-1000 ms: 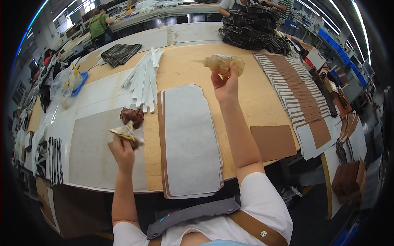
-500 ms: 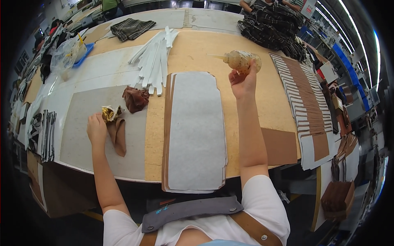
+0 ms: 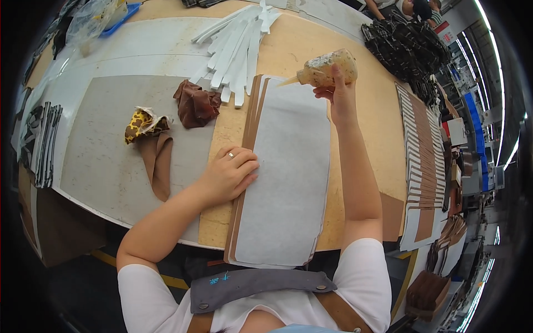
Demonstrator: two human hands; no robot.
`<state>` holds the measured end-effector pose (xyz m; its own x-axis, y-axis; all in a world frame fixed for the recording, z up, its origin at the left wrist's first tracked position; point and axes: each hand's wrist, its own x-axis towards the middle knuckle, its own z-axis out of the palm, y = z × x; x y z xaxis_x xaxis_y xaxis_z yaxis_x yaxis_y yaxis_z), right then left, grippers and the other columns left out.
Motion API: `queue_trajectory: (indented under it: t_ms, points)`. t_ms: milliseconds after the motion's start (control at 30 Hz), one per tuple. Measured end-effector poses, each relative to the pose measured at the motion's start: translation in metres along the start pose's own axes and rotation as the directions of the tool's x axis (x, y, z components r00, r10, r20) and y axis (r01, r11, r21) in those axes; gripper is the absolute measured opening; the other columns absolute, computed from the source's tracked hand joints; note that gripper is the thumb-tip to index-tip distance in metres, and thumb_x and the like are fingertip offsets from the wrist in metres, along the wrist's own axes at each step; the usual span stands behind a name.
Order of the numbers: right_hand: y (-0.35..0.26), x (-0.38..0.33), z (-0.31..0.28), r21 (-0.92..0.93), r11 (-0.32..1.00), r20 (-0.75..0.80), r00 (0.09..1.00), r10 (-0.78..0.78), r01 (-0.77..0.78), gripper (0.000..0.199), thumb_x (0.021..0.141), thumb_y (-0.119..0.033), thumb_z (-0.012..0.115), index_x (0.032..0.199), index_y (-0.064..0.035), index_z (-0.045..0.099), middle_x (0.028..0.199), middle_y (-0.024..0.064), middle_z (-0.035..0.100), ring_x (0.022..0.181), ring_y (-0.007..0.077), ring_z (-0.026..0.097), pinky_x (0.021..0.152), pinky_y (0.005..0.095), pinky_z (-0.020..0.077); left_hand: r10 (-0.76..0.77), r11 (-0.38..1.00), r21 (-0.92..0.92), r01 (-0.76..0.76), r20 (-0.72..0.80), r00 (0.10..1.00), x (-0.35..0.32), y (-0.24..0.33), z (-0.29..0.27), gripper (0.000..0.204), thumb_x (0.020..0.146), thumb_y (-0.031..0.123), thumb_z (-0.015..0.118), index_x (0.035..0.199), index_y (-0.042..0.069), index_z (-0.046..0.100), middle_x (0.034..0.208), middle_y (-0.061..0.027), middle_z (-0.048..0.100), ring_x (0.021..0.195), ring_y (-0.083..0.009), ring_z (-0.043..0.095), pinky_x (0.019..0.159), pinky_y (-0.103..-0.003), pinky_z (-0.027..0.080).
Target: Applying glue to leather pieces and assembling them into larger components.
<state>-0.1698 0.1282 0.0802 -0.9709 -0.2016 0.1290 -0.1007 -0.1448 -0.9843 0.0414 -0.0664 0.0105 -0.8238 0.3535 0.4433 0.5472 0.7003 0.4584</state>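
My right hand (image 3: 340, 99) grips a translucent, stained squeeze bottle (image 3: 333, 65) tipped on its side. Its pointed nozzle angles down and left, over the far end of a stack of long panels (image 3: 286, 172). These have pale grey-white faces, and brown layers show along the left side. My left hand (image 3: 229, 173) rests with fingers extended on the stack's left edge, holding nothing. Left of it lie a bunched yellow-and-brown patterned cloth (image 3: 139, 125), a folded brown strip (image 3: 155, 166) and a crumpled dark-brown piece (image 3: 197, 105).
White strips (image 3: 239, 47) fan out beyond the stack. To the right, overlapping brown-and-white pieces (image 3: 422, 161) lie in a row, with dark plaid fabric (image 3: 402, 47) heaped behind. A brown sheet (image 3: 392, 216) sits by my right elbow. Folded fabric (image 3: 47, 144) stands at the table's left edge.
My left hand has left the patterned cloth and moved right onto the panel stack. The bottle's nozzle now tilts downward over the stack's far end. The whole view has shifted.
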Motion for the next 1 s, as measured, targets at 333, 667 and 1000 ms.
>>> queue_trajectory:
  t_ms: [333, 667, 1000]
  points:
    - [0.028, 0.037, 0.021, -0.173, 0.98, -0.086, 0.99, -0.115, 0.099, 0.054, 0.08, -0.038, 0.067, 0.107, 0.0013, 0.042, 0.08, 0.0138, 0.057, 0.046, 0.0169, 0.056, 0.038, 0.024, 0.0456, -0.086, 0.986, -0.146, 0.083, -0.013, 0.996, 0.0, -0.006, -0.002, 0.021, 0.076, 0.009, 0.063, 0.095, 0.003, 0.056, 0.102, -0.0093, 0.055, 0.098, -0.0272, 0.054, 0.09, -0.039, 0.038]
    - [0.035, 0.05, 0.029, -0.22, 0.966, -0.041, 0.988, -0.148, 0.135, 0.069, 0.077, -0.043, 0.069, 0.113, 0.0026, 0.032, 0.083, 0.0156, 0.056, 0.047, 0.0169, 0.056, 0.039, 0.0239, 0.0455, -0.118, 0.975, -0.194, 0.112, -0.018, 0.993, 0.001, -0.008, -0.002, 0.02, 0.075, 0.006, 0.063, 0.093, 0.004, 0.057, 0.099, -0.0083, 0.056, 0.098, -0.0263, 0.055, 0.088, -0.039, 0.038]
    - [0.041, 0.055, 0.028, -0.237, 0.963, -0.052, 0.988, -0.144, 0.128, 0.071, 0.076, -0.044, 0.069, 0.113, 0.0023, 0.031, 0.083, 0.0157, 0.055, 0.047, 0.0171, 0.056, 0.039, 0.0249, 0.0453, -0.128, 0.973, -0.194, 0.124, -0.007, 0.992, 0.001, -0.008, -0.002, 0.019, 0.075, 0.006, 0.062, 0.093, 0.004, 0.057, 0.099, -0.0081, 0.056, 0.099, -0.0257, 0.055, 0.088, -0.039, 0.038]
